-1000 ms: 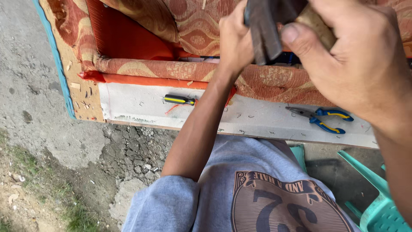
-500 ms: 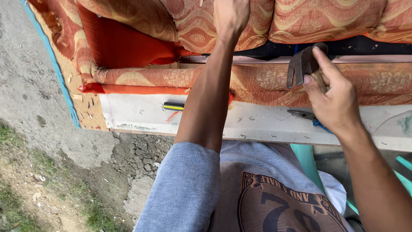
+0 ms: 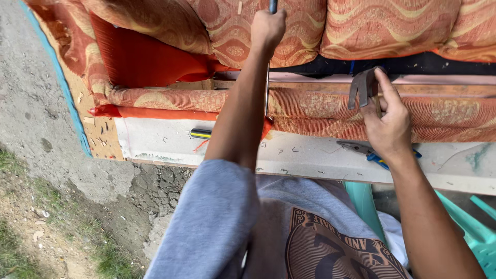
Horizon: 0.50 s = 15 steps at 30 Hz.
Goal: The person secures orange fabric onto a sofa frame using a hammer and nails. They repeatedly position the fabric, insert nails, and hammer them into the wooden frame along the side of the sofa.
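Up at the top of the head view, your left hand (image 3: 267,27) is wrapped in a tight fist round a thin metal rod (image 3: 267,88); its dark handle pokes out above your knuckles, and the shaft runs straight down behind your forearm to the orange patterned fabric (image 3: 320,106) stretched over the sofa's rail. Just below that grip, the rod's lower end meets a red fold of cloth at the fabric's edge. Off to the right of it, your right hand (image 3: 387,124) holds a claw hammer (image 3: 363,88), fingers closed about the handle with the forefinger stretched up along the dark steel head. That head sits against the top edge of the patterned fabric, close under the pale wooden strip. Right beneath your right grip, blue-handled pliers (image 3: 369,151) lie flat on the white board (image 3: 155,139), half covered by your wrist. Down and left of your left grip, a yellow-and-black tool handle (image 3: 200,134) rests on the same board, near scattered staples. Above both hands, the plump cushions (image 3: 382,28) bulge out.
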Each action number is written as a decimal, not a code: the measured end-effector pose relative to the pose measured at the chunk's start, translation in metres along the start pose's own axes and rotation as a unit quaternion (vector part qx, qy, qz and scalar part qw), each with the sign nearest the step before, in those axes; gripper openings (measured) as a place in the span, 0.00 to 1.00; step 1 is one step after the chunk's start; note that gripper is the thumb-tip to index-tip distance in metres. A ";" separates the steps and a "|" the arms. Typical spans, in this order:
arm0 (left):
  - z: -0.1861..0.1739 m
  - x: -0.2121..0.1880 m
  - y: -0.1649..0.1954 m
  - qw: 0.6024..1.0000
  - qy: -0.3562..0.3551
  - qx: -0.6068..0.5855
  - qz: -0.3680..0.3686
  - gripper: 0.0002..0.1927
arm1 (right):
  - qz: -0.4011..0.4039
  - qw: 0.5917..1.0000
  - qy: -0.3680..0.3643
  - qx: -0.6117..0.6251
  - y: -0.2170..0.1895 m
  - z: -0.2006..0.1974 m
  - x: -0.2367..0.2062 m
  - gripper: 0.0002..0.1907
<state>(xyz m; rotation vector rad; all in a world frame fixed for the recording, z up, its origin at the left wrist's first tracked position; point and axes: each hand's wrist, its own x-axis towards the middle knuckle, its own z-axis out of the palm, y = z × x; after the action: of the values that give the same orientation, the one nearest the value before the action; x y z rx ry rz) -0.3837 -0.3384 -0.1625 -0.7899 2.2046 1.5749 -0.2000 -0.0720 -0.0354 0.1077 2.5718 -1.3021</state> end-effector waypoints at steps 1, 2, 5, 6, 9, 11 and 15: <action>-0.006 -0.006 0.010 0.997 -0.017 -0.065 0.035 0.18 | -0.004 1.000 0.001 0.003 0.002 0.000 0.000 0.32; -0.013 -0.018 0.020 0.989 -0.033 -0.129 0.069 0.19 | -0.007 1.000 0.000 0.007 0.004 0.001 0.001 0.31; -0.050 -0.077 0.058 0.946 -0.065 -0.224 0.225 0.21 | -0.065 0.997 0.004 0.034 0.012 0.002 0.001 0.31; -0.067 -0.104 0.066 0.924 -0.070 -0.240 0.291 0.21 | -0.077 0.996 0.003 0.042 0.014 0.003 0.001 0.30; -0.128 -0.196 0.064 0.932 -0.060 -0.149 0.325 0.21 | -0.067 0.996 0.003 0.061 0.017 0.005 -0.001 0.29; -0.154 -0.242 0.052 0.959 -0.031 -0.063 0.276 0.19 | 0.005 0.997 0.004 0.072 0.017 0.006 -0.003 0.32; -0.146 -0.262 0.008 0.945 0.010 0.282 0.164 0.29 | -0.003 0.995 0.004 0.104 0.013 0.009 -0.005 0.34</action>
<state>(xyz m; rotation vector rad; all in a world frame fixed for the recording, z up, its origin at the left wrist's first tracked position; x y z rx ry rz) -0.1710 -0.4076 0.0380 -0.2781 2.7057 0.9471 -0.1909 -0.0710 -0.0493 0.1457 2.4373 -1.5725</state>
